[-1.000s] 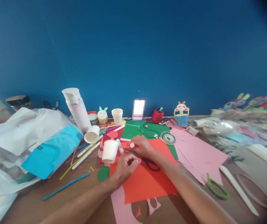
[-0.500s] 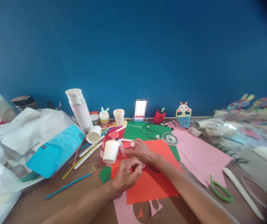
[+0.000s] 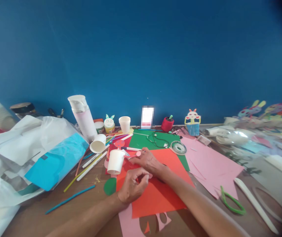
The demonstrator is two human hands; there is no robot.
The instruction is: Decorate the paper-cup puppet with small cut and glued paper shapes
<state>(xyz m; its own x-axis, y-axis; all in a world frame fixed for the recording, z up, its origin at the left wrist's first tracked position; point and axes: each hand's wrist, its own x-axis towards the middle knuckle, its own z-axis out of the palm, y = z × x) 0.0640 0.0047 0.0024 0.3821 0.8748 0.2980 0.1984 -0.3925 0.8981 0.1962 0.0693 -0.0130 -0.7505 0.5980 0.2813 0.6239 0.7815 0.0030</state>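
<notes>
My left hand (image 3: 133,185) is closed in a pinch over the orange paper sheet (image 3: 162,194), with a small pink paper piece (image 3: 150,176) at its thumb and fingertips. Just beyond it, my right hand (image 3: 147,162) bends its fingers round a pale tube (image 3: 127,153), mostly hidden by the fingers and a cup. That white paper cup (image 3: 115,162) leans at the left edge of the orange sheet. From its rim a pink strip with a round end (image 3: 138,153) sticks out to the right, and a red paper disc (image 3: 119,143) rises behind it.
A white marker (image 3: 134,149) lies behind the hands. Further left are another paper cup (image 3: 98,144), pipe cleaners (image 3: 70,199) and a plastic bag (image 3: 36,126). To the right lie a tape roll (image 3: 178,147), pink paper (image 3: 212,161) and a green pipe cleaner (image 3: 232,201).
The pale tube beside the cup has dropped lower, so the marker's black part now shows behind it. Both hands stay almost in place; the view has shifted slightly.
</notes>
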